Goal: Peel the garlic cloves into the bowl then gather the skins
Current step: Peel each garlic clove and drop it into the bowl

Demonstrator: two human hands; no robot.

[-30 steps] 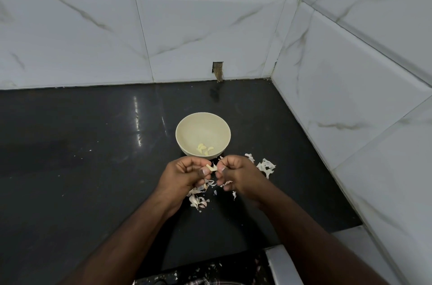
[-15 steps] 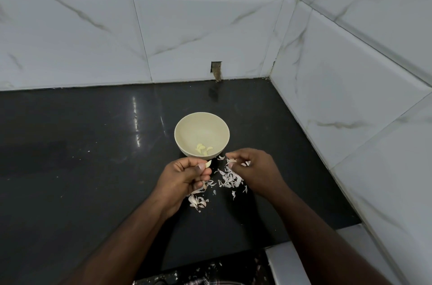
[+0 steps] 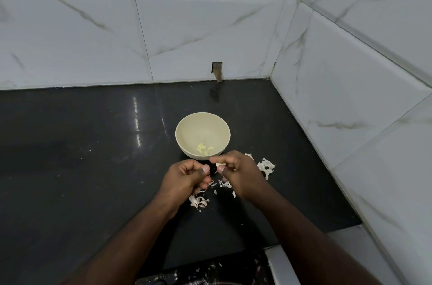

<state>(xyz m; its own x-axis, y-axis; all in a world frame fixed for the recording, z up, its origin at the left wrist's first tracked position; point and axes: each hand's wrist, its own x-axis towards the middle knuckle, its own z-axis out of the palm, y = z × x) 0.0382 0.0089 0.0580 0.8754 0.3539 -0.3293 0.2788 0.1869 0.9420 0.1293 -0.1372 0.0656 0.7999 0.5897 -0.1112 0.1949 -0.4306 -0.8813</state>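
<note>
Right hand pinching garlic clove at fingertips. Left hand curled just beside, contents unclear. Bowl right beyond pinch, skins scattered below and right.

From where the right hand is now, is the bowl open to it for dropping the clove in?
Probably yes. The right hand pinches a garlic clove just at the near rim of the bowl, whose mouth is uncovered. The left hand sits beside it, not between hand and bowl.
</note>
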